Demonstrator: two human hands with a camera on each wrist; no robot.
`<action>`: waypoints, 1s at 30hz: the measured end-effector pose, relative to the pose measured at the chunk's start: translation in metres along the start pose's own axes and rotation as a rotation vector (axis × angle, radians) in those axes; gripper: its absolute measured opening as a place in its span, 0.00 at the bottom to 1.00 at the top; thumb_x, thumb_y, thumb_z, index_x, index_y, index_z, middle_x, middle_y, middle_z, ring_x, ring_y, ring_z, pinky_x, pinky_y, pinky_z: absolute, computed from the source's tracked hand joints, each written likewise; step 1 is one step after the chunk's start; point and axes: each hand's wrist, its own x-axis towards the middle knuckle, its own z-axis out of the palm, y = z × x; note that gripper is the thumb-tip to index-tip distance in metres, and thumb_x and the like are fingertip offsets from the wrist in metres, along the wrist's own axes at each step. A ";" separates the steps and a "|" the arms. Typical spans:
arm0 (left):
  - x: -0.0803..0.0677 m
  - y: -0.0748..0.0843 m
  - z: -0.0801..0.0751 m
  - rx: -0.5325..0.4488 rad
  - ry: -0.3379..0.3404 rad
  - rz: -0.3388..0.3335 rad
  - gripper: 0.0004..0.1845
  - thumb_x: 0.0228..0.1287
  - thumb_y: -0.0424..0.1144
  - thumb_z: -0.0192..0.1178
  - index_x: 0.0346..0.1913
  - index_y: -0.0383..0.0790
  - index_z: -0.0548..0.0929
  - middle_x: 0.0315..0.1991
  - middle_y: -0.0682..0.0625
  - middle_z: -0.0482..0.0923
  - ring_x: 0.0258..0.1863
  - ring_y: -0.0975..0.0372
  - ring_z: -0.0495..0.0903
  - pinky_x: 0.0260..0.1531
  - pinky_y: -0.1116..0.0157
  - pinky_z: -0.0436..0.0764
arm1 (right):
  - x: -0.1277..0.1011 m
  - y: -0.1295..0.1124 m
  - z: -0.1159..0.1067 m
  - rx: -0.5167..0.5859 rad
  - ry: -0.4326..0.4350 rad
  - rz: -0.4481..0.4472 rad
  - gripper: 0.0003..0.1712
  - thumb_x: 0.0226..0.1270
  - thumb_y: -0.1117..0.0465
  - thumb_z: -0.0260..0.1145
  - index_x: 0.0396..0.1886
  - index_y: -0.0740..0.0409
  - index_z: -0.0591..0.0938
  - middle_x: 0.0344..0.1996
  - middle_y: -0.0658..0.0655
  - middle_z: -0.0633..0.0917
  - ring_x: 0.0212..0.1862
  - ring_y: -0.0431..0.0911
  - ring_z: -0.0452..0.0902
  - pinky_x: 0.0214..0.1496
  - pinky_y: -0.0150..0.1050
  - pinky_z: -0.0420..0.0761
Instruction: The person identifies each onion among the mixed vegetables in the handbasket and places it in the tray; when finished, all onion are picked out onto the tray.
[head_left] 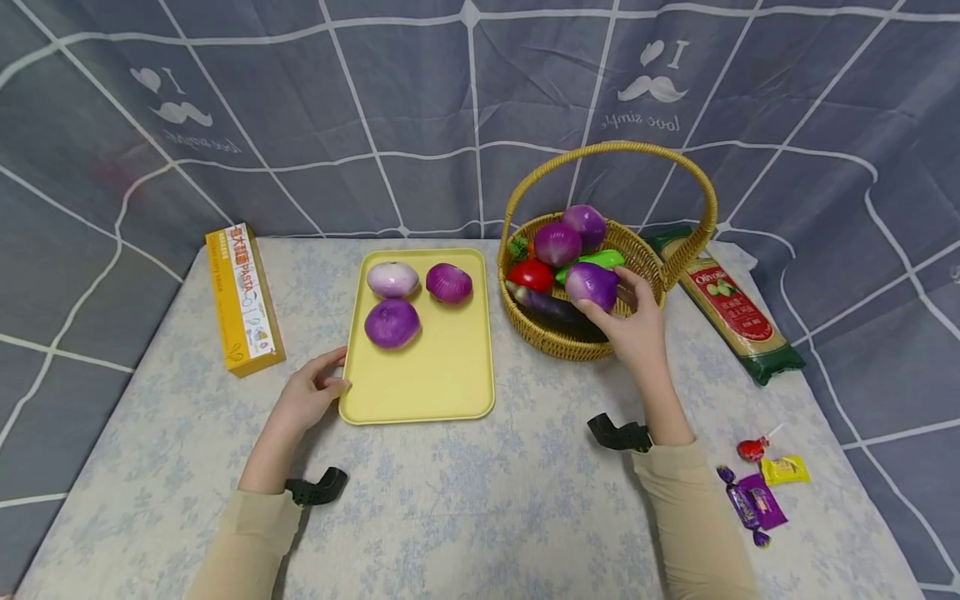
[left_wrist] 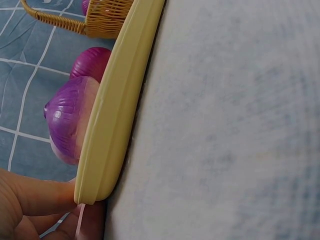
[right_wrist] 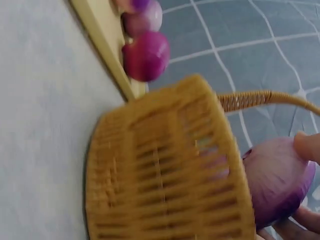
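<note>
Over the right side of a wicker basket point(head_left: 558, 343), my right hand point(head_left: 636, 321) grips a purple onion point(head_left: 591, 286). The right wrist view shows that onion point(right_wrist: 277, 182) by the basket rim, with thumb and fingertips around it. My left hand point(head_left: 309, 390) holds the left edge of a yellow tray point(head_left: 420, 387); in the left wrist view, the thumb meets the tray's rim point(left_wrist: 107, 125) and other fingers are partly hidden beyond it. On the tray lie a pale onion point(head_left: 393, 280), a magenta onion point(head_left: 449, 283) and a purple onion point(head_left: 392, 323).
In the basket are more onions point(head_left: 558, 243), a tomato point(head_left: 530, 276), an eggplant point(head_left: 558, 315) and a green pepper point(head_left: 600, 260); its tall handle point(head_left: 611, 147) arches above. A pasta box point(head_left: 243, 300) stands left. Right are a green-ended packet point(head_left: 731, 308), a lollipop point(head_left: 752, 449) and wrapped candies point(head_left: 761, 500).
</note>
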 end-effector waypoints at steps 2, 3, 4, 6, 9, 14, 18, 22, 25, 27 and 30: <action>0.000 0.000 0.000 0.000 0.002 0.001 0.32 0.70 0.31 0.53 0.76 0.39 0.61 0.67 0.37 0.68 0.49 0.52 0.74 0.37 0.71 0.74 | -0.004 -0.003 0.005 0.030 -0.020 -0.004 0.43 0.60 0.54 0.74 0.73 0.56 0.65 0.69 0.57 0.69 0.69 0.50 0.68 0.65 0.51 0.74; 0.000 0.000 0.000 0.001 0.002 0.001 0.32 0.70 0.31 0.53 0.76 0.39 0.61 0.66 0.37 0.68 0.49 0.52 0.74 0.37 0.71 0.74 | -0.006 -0.004 0.007 0.041 -0.031 -0.009 0.43 0.60 0.55 0.73 0.73 0.56 0.65 0.69 0.57 0.69 0.69 0.50 0.68 0.65 0.51 0.74; 0.000 0.000 0.000 0.002 0.002 0.000 0.32 0.70 0.31 0.53 0.76 0.39 0.61 0.66 0.37 0.68 0.49 0.53 0.73 0.37 0.71 0.74 | -0.007 -0.006 0.010 0.052 -0.043 -0.015 0.43 0.60 0.55 0.73 0.72 0.56 0.65 0.69 0.57 0.70 0.68 0.50 0.68 0.65 0.52 0.75; 0.000 0.000 0.000 0.000 0.001 -0.002 0.32 0.71 0.31 0.53 0.76 0.39 0.61 0.66 0.37 0.68 0.49 0.53 0.73 0.37 0.71 0.74 | -0.011 -0.008 0.017 0.073 -0.068 -0.026 0.42 0.60 0.56 0.74 0.72 0.56 0.66 0.68 0.57 0.71 0.68 0.49 0.68 0.65 0.52 0.74; 0.000 0.001 0.000 -0.003 0.002 0.003 0.32 0.70 0.31 0.54 0.75 0.39 0.61 0.67 0.37 0.69 0.48 0.55 0.74 0.36 0.72 0.74 | -0.015 -0.011 0.028 0.109 -0.121 -0.045 0.42 0.60 0.58 0.74 0.72 0.55 0.66 0.68 0.56 0.71 0.68 0.49 0.68 0.65 0.52 0.74; -0.001 0.001 0.000 -0.005 0.003 0.015 0.31 0.70 0.31 0.54 0.75 0.38 0.61 0.67 0.36 0.69 0.47 0.56 0.74 0.36 0.73 0.74 | -0.021 -0.016 0.049 0.131 -0.229 -0.083 0.42 0.58 0.58 0.75 0.71 0.52 0.67 0.67 0.55 0.73 0.68 0.47 0.69 0.62 0.49 0.77; -0.001 0.001 0.000 -0.010 -0.005 0.009 0.32 0.71 0.31 0.54 0.75 0.39 0.61 0.67 0.37 0.69 0.48 0.55 0.74 0.37 0.72 0.74 | -0.025 -0.020 0.067 0.161 -0.287 -0.086 0.43 0.57 0.59 0.76 0.70 0.53 0.67 0.66 0.56 0.74 0.67 0.48 0.70 0.61 0.48 0.78; -0.001 0.001 0.000 -0.019 -0.009 0.007 0.32 0.71 0.31 0.54 0.76 0.39 0.61 0.67 0.37 0.69 0.48 0.56 0.74 0.37 0.72 0.74 | -0.028 -0.024 0.084 0.160 -0.320 -0.065 0.43 0.56 0.60 0.77 0.70 0.53 0.68 0.65 0.57 0.74 0.66 0.50 0.71 0.62 0.47 0.77; -0.002 0.002 0.000 -0.020 -0.008 0.007 0.32 0.71 0.31 0.54 0.75 0.38 0.61 0.67 0.37 0.69 0.47 0.57 0.74 0.36 0.72 0.73 | -0.029 -0.024 0.097 0.131 -0.343 -0.065 0.44 0.54 0.59 0.78 0.70 0.54 0.68 0.66 0.57 0.74 0.66 0.51 0.71 0.62 0.48 0.78; -0.002 0.002 0.000 -0.018 -0.007 0.006 0.32 0.71 0.31 0.54 0.75 0.38 0.61 0.67 0.37 0.69 0.47 0.57 0.74 0.36 0.72 0.73 | -0.029 -0.024 0.106 0.119 -0.357 -0.076 0.44 0.54 0.58 0.78 0.70 0.56 0.68 0.66 0.57 0.73 0.67 0.51 0.70 0.61 0.48 0.78; -0.003 0.002 0.000 -0.018 -0.008 0.004 0.32 0.71 0.31 0.54 0.76 0.38 0.61 0.67 0.37 0.69 0.47 0.56 0.74 0.37 0.72 0.73 | -0.029 -0.022 0.119 0.089 -0.360 -0.103 0.44 0.52 0.58 0.79 0.69 0.56 0.70 0.66 0.57 0.74 0.67 0.51 0.70 0.61 0.47 0.78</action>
